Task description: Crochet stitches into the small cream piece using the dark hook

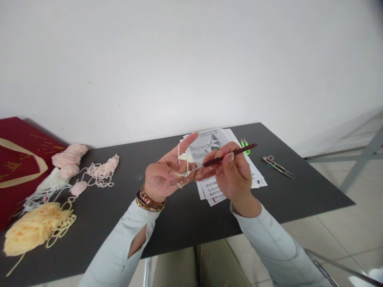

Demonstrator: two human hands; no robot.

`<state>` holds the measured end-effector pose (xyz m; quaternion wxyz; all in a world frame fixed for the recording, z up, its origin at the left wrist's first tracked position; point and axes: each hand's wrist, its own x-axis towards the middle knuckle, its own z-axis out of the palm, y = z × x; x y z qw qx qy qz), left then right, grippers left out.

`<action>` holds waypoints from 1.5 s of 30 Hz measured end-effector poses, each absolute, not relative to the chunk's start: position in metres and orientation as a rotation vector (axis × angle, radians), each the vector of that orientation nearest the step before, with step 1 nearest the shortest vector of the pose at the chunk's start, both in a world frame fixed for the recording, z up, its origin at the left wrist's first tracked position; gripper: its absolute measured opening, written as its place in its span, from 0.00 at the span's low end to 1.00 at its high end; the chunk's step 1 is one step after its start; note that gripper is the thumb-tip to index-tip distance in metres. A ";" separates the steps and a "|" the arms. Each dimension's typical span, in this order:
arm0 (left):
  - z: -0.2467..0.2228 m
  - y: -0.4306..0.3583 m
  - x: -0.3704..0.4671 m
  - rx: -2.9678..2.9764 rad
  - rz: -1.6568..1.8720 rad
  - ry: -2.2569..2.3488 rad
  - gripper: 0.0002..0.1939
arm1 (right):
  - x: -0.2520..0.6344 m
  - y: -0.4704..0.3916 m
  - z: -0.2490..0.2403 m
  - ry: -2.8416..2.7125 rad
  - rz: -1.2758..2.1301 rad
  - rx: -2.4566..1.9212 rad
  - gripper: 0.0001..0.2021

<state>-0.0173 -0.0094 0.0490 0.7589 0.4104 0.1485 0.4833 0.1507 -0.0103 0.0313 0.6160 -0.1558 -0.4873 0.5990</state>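
My right hand (231,171) holds a crochet hook (223,158) by its dark red handle, the thin metal shaft pointing left. White yarn (178,153) runs up around the raised index finger of my left hand (167,175). The thumb and other fingers of that hand pinch the yarn where the hook's tip meets it. A small cream piece shows behind the yarn, partly hidden by the fingers. Both hands are above the dark table (179,223), close together, in front of printed sheets (212,191).
Green snips (246,148) lie on the sheets, and metal scissors (278,166) to their right. At the left are yellow yarn (34,227), pink yarn (70,156), loose pale pink yarn (104,170), white yarn (49,189) and a red bag (18,159). A white wall stands behind.
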 end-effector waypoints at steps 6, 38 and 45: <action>0.049 -0.008 -0.018 0.920 1.054 0.387 0.43 | 0.151 -0.015 0.031 -1.174 1.219 -0.411 0.09; 0.059 -0.018 -0.014 0.981 1.326 0.354 0.43 | 0.162 -0.021 0.033 -1.955 -0.374 -0.254 0.07; 0.066 -0.026 -0.007 0.982 1.433 0.490 0.49 | 0.163 -0.028 0.032 -1.992 -0.419 -0.347 0.10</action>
